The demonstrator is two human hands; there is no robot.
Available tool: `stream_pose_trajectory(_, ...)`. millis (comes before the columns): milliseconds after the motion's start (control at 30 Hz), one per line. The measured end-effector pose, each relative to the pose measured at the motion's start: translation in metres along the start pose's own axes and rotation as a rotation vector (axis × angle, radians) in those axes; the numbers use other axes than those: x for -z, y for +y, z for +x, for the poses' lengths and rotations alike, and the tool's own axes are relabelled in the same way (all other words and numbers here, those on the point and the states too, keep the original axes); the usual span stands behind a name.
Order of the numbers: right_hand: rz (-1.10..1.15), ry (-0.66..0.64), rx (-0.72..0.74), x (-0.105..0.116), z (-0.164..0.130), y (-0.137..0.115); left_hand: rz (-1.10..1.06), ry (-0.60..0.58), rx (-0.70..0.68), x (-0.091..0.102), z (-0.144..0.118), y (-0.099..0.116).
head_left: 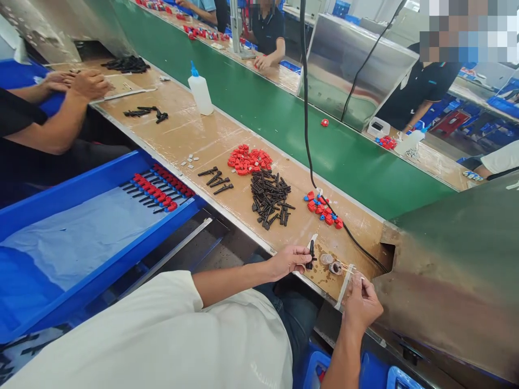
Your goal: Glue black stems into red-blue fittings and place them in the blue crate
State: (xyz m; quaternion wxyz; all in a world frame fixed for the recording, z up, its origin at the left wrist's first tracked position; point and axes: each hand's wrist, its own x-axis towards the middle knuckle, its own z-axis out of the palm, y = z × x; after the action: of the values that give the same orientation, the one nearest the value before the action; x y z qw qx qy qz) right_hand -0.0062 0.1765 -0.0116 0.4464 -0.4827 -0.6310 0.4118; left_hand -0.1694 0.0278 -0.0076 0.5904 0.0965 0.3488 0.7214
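My left hand point(287, 261) pinches a small black plastic part point(312, 254) upright over the near edge of the brown workbench point(203, 135). My right hand point(360, 302) grips a thin wooden stick point(344, 266) whose tip reaches a small round glue pot point(335, 267) beside a clear cap point(326, 259). A pile of black parts point(270, 199) lies just beyond my hands, with a heap of red caps point(248, 160) behind it and a few red and blue pieces point(323, 209) to the right.
A blue tray point(101, 237) at left holds a row of assembled black-and-red parts point(160, 189). A black cable point(306, 108) hangs down to the bench. A white squeeze bottle point(200, 92) stands by the green conveyor point(304, 124). A co-worker's hands point(81, 84) rest at far left; other people work across the belt.
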Motion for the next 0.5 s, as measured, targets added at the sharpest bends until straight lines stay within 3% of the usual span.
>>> stream_pose_trajectory(133,0.076,0.014,-0.114,-0.003,0.001,0.017,-0.033,0.010,0.026,-0.003,0.006,-0.006)
stream_pose_trajectory(267,0.061,0.053,-0.144,-0.002,0.001,0.017,-0.014,0.025,0.052,-0.007,0.010,-0.010)
stream_pose_trajectory(400,-0.030,0.094,-0.084,0.003,0.003,0.016,0.017,0.002,0.044,-0.011,0.011,-0.008)
stream_pose_trajectory(500,-0.233,0.082,0.033,0.010,0.008,0.024,0.032,-0.003,0.016,-0.015,0.012,-0.009)
